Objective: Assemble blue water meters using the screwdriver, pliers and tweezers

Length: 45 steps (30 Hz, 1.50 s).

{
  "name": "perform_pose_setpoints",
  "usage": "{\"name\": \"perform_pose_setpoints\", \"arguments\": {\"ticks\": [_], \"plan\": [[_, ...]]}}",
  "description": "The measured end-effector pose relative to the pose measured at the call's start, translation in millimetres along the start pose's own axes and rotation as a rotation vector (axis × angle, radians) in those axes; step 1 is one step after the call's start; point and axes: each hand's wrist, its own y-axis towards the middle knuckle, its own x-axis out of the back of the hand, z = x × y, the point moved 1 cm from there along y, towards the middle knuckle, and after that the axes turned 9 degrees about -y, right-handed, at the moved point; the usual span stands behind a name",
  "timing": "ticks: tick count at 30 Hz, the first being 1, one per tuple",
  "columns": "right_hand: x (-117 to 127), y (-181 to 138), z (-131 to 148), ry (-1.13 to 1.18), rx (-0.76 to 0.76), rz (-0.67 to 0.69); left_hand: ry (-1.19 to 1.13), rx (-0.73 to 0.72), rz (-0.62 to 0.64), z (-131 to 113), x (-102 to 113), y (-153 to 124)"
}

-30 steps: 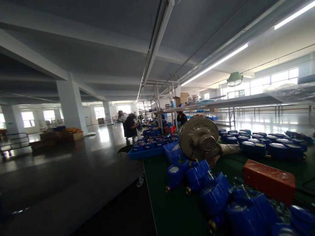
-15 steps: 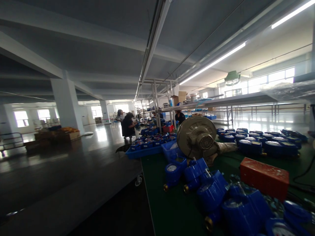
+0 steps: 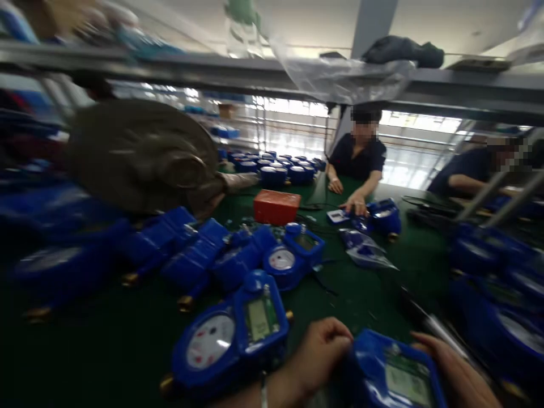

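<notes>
At the bottom right, a blue water meter (image 3: pixel 399 374) with a small display screen is between my two hands. My left hand (image 3: pixel 321 354) is closed, its thumb and finger together at the meter's left edge. Along the other side lies my right hand (image 3: pixel 457 368), gripping the meter's right edge; its lower part leaves the frame. Left of my left hand, another water meter (image 3: pixel 232 340) rests on the green table (image 3: pixel 340 306), with a round white dial and a display in an open housing. Motion blur softens the view.
Several blue meters (image 3: pixel 195 255) stand in a row behind, near a red box (image 3: pixel 277 207) and a large blower (image 3: pixel 144 153). Across the table, a co-worker (image 3: pixel 359 153) reaches toward a meter and parts. More meters (image 3: pixel 501 294) sit at the right. A shelf (image 3: pixel 204 71) runs overhead.
The view has swung right and down, from the room and aisle to the table. Both my hands and the meter between them have come into view, along with co-workers opposite.
</notes>
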Motion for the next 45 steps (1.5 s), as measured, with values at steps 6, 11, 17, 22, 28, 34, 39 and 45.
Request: {"name": "perform_pose_setpoints", "arguments": {"ticks": [6, 11, 17, 22, 28, 34, 39, 45], "plan": [[27, 1, -21, 0.194, -0.006, -0.034, -0.056, 0.008, 0.065, -4, 3, 12], [38, -15, 18, 0.090, 0.156, 0.043, -0.020, -0.029, 0.087, -10, 2, 7], [34, -26, 76, -0.546, 0.343, 0.259, 0.128, -0.206, 0.160, -11, 5, 4], [24, -18, 78, -0.670, 0.395, 0.329, 0.150, -0.212, 0.210, -9, 6, 0], [24, -23, 70, -0.608, 0.449, 0.228, 0.124, -0.253, 0.224, -3, 4, -1], [27, -21, 80, -0.720, 0.452, 0.266, 0.092, -0.391, 0.398, 8, 1, -11], [24, -17, 80, -0.739, 0.452, 0.266, -0.013, -0.305, 0.438, 12, -3, -10], [41, -19, 75, -0.550, 0.360, 0.328, 0.024, -0.243, 0.468, -1, -1, -4]]}}
